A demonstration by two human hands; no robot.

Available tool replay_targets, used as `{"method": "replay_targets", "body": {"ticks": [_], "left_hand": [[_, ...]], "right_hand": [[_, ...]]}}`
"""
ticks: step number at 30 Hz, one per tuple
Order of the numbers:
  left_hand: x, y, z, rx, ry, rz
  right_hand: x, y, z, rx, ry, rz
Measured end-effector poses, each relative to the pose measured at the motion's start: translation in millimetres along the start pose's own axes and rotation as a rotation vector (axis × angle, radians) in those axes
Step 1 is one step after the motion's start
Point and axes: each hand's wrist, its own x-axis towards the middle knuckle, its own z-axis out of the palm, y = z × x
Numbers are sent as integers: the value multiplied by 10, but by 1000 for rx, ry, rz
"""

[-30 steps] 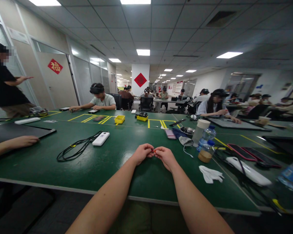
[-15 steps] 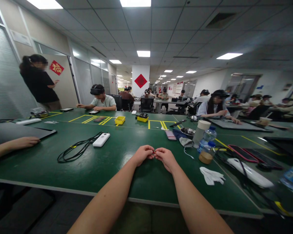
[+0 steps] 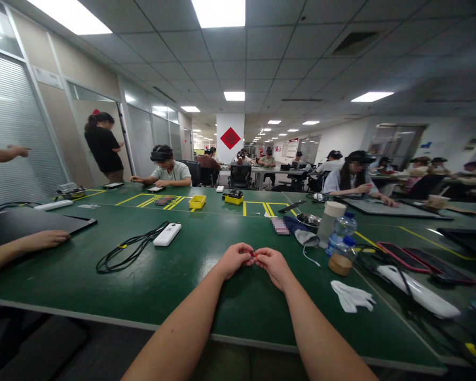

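Note:
My left hand point(image 3: 236, 259) and my right hand point(image 3: 270, 264) meet fingertip to fingertip just above the green table point(image 3: 143, 296). Between their pinched fingers shows a small red piece point(image 3: 253, 254), orange-red toward the right hand. Its kind is too small to make out, and the fingers cover most of it. Both hands are closed, thumbs pressed against forefingers. Right of my right hand lies a white glove point(image 3: 352, 296). A white power bank point(image 3: 167, 234) with a coiled black cable point(image 3: 129, 254) rests to the left of my left hand.
Bottles point(image 3: 342, 256), a pale cup point(image 3: 330, 222) and a metal bowl point(image 3: 308, 219) stand at the right. Phones point(image 3: 404, 257) and cables lie farther right. Yellow trays point(image 3: 197, 201) sit at the back. A co-worker's hand point(image 3: 49, 239) rests on a dark board point(image 3: 35, 222) at left.
The view has tilted up slightly. More red shows between my fingertips. A person's arm has come into view at the far left, and the standing person has shifted right.

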Motion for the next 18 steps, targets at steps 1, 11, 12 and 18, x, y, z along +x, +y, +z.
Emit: {"method": "replay_targets", "body": {"ticks": [1,11,12,18], "left_hand": [[-3,3,1,4,1,4],[-6,5,7,19,3,33],[-4,-1,4,24,6,34],[17,-41,-24,43,-6,18]], "right_hand": [[-3,-2,3,3,4,2],[14,10,-5,-3,-1,1],[14,13,-6,-4,-3,0],[3,14,-2,-9,8,0]]}}
